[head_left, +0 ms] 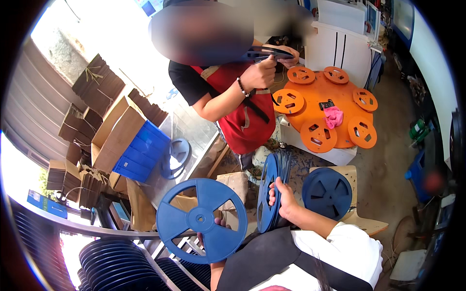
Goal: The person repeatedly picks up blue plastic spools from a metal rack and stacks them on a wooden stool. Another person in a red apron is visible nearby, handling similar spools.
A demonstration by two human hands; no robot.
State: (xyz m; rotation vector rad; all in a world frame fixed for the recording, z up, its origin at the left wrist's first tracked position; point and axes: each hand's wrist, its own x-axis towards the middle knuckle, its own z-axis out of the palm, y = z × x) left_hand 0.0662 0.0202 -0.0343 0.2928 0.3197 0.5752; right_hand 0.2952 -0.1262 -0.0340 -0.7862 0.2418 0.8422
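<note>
A large blue reel flange (216, 245) with wide cut-outs faces upward at the lower middle. My left hand (220, 222) grips it from behind, and its fingers show through the openings. To the right, a stack of blue reel flanges (267, 196) stands on edge against my front. My right hand (287, 201) is closed round the side of this stack, thumb on top. Beyond my right hand, more blue reel flanges (327, 194) lie piled on a pale wooden chair (364, 220).
Across from me, a person in a red apron (250, 123) holds a dark disc (279, 52). An orange round turntable (310, 104) carries several orange reel discs and a pink cloth (333, 117). Left are a blue crate (141, 153), cardboard stacks (99, 82) and racked dark discs (116, 262).
</note>
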